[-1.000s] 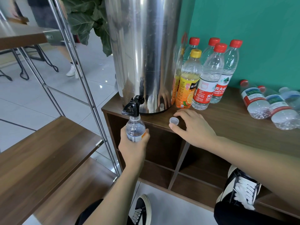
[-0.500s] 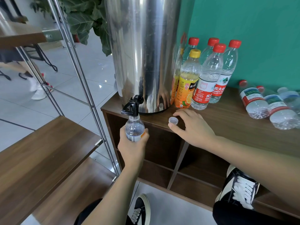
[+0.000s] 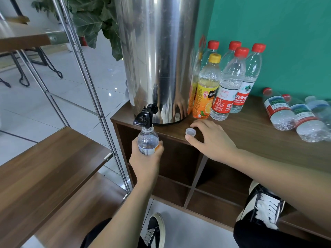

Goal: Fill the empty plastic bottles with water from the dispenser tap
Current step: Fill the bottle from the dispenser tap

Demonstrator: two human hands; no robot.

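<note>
One bottle [image 3: 148, 140] gripped under tap [image 3: 144, 116]; cap [image 3: 190, 131] near cabinet edge [image 3: 172, 136].

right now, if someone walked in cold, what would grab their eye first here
The tall steel dispenser stands at the left end of the wooden cabinet, and the left hand holds a small clear bottle up under its black tap. The right hand rests on the cabinet top by a loose cap. Capped bottles stand against the green wall; others lie on their sides at the right.
</note>
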